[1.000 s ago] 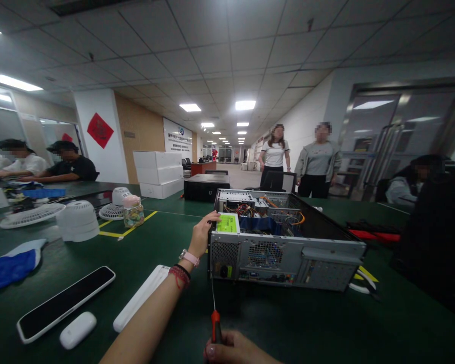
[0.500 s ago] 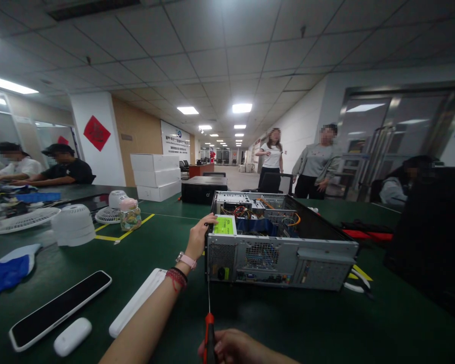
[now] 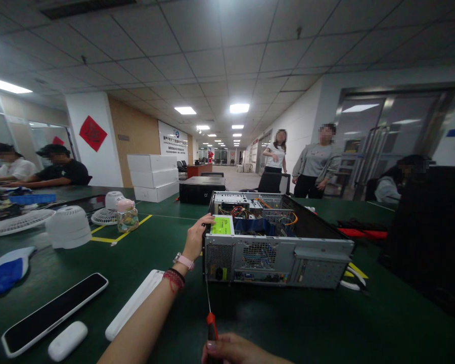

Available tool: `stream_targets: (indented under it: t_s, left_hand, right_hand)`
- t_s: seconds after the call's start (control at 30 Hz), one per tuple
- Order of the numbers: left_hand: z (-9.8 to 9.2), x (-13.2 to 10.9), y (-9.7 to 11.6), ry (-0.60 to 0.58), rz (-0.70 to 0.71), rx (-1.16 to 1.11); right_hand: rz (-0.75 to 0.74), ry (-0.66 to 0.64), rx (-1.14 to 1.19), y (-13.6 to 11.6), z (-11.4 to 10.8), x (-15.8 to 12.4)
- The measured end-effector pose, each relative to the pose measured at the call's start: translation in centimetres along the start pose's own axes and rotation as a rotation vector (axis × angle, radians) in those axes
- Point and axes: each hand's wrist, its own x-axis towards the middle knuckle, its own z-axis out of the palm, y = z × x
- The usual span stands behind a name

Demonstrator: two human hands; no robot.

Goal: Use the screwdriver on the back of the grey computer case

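Pointing at twelve o'clock, the screwdriver [image 3: 211,309] stretches from six o'clock to the rear of the open computer case [image 3: 276,248]. The right hand [image 3: 233,351] clenches its red handle, and the left hand [image 3: 196,237] grasps the case's nine o'clock edge.

The computer case [image 3: 276,255] is dull grey metal with little holes. The screwdriver [image 3: 211,316] has a thin shiny metal rod and a red plastic handle. The table [image 3: 136,242] top is matt green. The mouse [image 3: 67,340] is smooth white plastic.
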Motion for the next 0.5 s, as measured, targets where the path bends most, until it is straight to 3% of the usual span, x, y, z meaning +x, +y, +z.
stream_targets:
  t_s: [0.37, 0.5]
  left_hand:
    - [-0.1, -0.1, -0.1, -0.003, -0.003, -0.015]
    - [0.0, 0.0, 0.1, -0.001, 0.006, -0.013]
  right_hand:
    - [-0.008, -0.17, 0.138, 1.0, -1.1, 0.6]
    - [-0.038, -0.174, 0.15, 1.2, -1.2, 0.4]
